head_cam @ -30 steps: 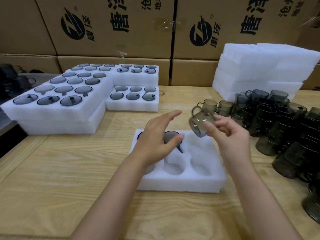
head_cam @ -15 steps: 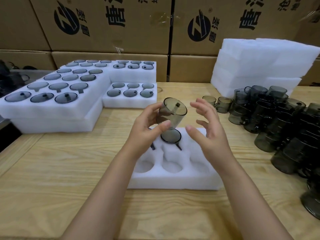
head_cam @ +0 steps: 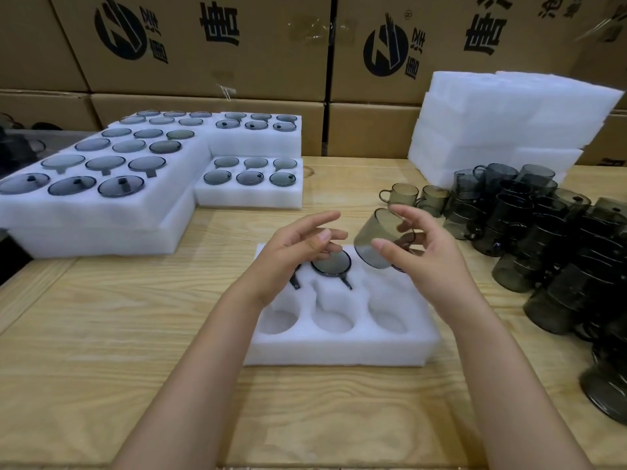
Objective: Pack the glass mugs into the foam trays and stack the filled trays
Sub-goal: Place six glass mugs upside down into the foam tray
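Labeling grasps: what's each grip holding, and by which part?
Right grip holds a tilted glass mug by its side wall, thumb on the near side, fingers behind. Left grip holds nothing.

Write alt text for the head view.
The right hand holds a tilted smoky glass mug over the far-right corner of a white foam tray; the left hand hovers open beside it. The tray's three near pockets are empty; loose mugs stand to the right.

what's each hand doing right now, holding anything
left hand: open, holding nothing, above the foam tray.
right hand: holding a glass mug, tilted.
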Motion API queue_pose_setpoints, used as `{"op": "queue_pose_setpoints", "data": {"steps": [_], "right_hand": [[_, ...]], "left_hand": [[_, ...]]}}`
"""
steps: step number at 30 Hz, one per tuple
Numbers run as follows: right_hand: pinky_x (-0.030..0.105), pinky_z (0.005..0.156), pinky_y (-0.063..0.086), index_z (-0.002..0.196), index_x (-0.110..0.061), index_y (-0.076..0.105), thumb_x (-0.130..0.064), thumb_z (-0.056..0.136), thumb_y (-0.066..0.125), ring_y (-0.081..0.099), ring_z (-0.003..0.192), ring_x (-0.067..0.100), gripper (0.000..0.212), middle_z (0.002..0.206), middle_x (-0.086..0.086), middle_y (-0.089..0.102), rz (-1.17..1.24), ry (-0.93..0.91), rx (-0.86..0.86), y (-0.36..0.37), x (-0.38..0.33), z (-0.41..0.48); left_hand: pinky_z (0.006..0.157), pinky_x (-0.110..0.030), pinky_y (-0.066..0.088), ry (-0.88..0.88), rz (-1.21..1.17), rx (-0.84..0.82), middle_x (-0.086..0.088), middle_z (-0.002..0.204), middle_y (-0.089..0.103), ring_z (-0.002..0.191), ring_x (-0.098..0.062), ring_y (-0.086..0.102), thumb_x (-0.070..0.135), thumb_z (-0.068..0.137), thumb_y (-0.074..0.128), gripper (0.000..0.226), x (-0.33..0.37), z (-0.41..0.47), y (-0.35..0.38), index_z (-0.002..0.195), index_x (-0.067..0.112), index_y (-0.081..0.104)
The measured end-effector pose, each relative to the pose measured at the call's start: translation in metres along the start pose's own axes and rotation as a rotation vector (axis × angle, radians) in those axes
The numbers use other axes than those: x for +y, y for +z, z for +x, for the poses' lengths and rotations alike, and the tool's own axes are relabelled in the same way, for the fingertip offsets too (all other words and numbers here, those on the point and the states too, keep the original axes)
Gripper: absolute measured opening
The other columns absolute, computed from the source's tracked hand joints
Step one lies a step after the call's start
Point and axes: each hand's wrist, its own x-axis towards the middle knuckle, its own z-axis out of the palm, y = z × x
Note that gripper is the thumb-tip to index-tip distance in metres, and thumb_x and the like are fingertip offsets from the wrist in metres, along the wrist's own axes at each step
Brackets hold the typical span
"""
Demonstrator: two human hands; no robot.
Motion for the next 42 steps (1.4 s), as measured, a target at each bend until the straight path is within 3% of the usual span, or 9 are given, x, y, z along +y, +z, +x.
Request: {"op": "queue_pose_setpoints", "data": {"steps": [4, 8, 15, 19, 24, 27, 31, 37, 42], "right_hand": [[0.027, 0.085, 0.045, 0.122, -0.030, 0.056, -0.026, 0.072, 0.080, 0.052, 0.092, 0.010, 0.056, 0.111, 0.001, 0.049, -0.118, 0.058, 0.035, 0.000, 0.014, 0.003], [0.021, 0.082, 0.038, 0.120, -0.031, 0.054, -0.032, 0.072, 0.078, 0.050, 0.100, 0.010, 0.054, 0.108, -0.003, 0.046, -0.202, 0.071, 0.051, 0.002, 0.020, 0.004], [0.026, 0.090, 0.034, 0.126, -0.026, 0.047, -0.041, 0.072, 0.076, 0.037, 0.114, 0.016, 0.063, 0.107, -0.006, 0.038, -0.484, 0.057, -0.016, 0.009, 0.020, 0.001], [0.024, 0.091, 0.030, 0.131, -0.027, 0.044, -0.049, 0.073, 0.071, 0.031, 0.123, 0.015, 0.067, 0.116, -0.007, 0.037, -0.532, 0.082, -0.093, 0.005, 0.018, 0.000], [0.034, 0.114, 0.020, 0.145, -0.016, 0.032, -0.039, 0.095, 0.045, 0.023, 0.140, 0.018, 0.057, 0.151, 0.001, 0.031, -0.492, -0.046, -0.180, 0.003, 0.003, 0.020], [0.042, 0.115, 0.021, 0.144, -0.008, 0.032, -0.019, 0.093, 0.052, 0.026, 0.140, 0.026, 0.057, 0.151, 0.012, 0.030, -0.747, -0.066, -0.369, 0.012, 0.003, 0.033], [0.048, 0.118, 0.001, 0.151, -0.025, -0.007, -0.048, 0.091, 0.046, -0.008, 0.146, 0.019, 0.082, 0.158, 0.000, -0.012, -1.315, 0.009, -0.666, 0.023, 0.021, 0.032], [0.050, 0.117, -0.002, 0.150, -0.030, -0.010, -0.053, 0.088, 0.051, -0.010, 0.145, 0.020, 0.090, 0.158, 0.000, -0.012, -1.315, 0.093, -0.675, 0.024, 0.020, 0.035], [0.052, 0.116, 0.004, 0.149, -0.034, 0.005, -0.046, 0.093, 0.044, -0.003, 0.145, 0.019, 0.070, 0.157, -0.009, 0.002, -1.216, 0.089, -0.570, 0.027, 0.025, 0.033]], "left_hand": [[0.102, -0.045, 0.042, -0.029, 0.115, -0.010, 0.001, 0.114, 0.070, 0.113, -0.013, 0.061, 0.032, 0.083, 0.057, 0.041, -0.004, 0.000, 0.003, 0.123, 0.023, 0.059], [0.100, -0.026, 0.045, -0.028, 0.098, 0.005, 0.001, 0.112, 0.070, 0.112, -0.010, 0.061, 0.028, 0.081, 0.059, 0.038, -0.004, -0.001, 0.006, 0.118, 0.021, 0.061], [0.088, -0.014, 0.046, -0.047, 0.180, 0.015, -0.005, 0.115, 0.067, 0.111, -0.009, 0.061, 0.007, 0.093, 0.058, 0.028, -0.007, 0.002, 0.008, 0.120, 0.016, 0.060], [0.082, -0.009, 0.044, -0.031, 0.434, 0.050, 0.005, 0.118, 0.063, 0.104, -0.002, 0.059, 0.023, 0.097, 0.053, 0.029, -0.002, 0.005, 0.019, 0.126, 0.021, 0.057], [0.109, -0.023, 0.024, 0.189, 0.730, 0.069, 0.003, 0.149, 0.040, 0.137, -0.009, 0.032, 0.039, 0.102, 0.035, 0.048, 0.018, 0.023, 0.051, 0.143, 0.017, 0.040], [0.115, -0.033, 0.018, 0.202, 0.861, 0.059, -0.003, 0.154, 0.032, 0.142, -0.014, 0.025, 0.038, 0.103, 0.030, 0.050, 0.018, 0.033, 0.071, 0.146, 0.014, 0.035], [0.115, -0.039, 0.009, 0.055, 1.099, -0.080, 0.003, 0.156, 0.028, 0.144, -0.013, 0.017, 0.039, 0.103, 0.020, 0.047, -0.005, 0.035, 0.085, 0.143, 0.020, 0.037], [0.118, -0.042, 0.001, -0.053, 1.065, -0.122, 0.009, 0.159, 0.018, 0.146, -0.007, 0.006, 0.039, 0.103, 0.015, 0.049, -0.007, 0.037, 0.083, 0.147, 0.025, 0.030], [0.115, -0.048, 0.010, -0.114, 1.529, 0.125, -0.010, 0.148, 0.039, 0.137, -0.027, 0.032, 0.041, 0.101, 0.011, 0.057, 0.002, 0.011, 0.098, 0.143, 0.011, 0.037]]}}
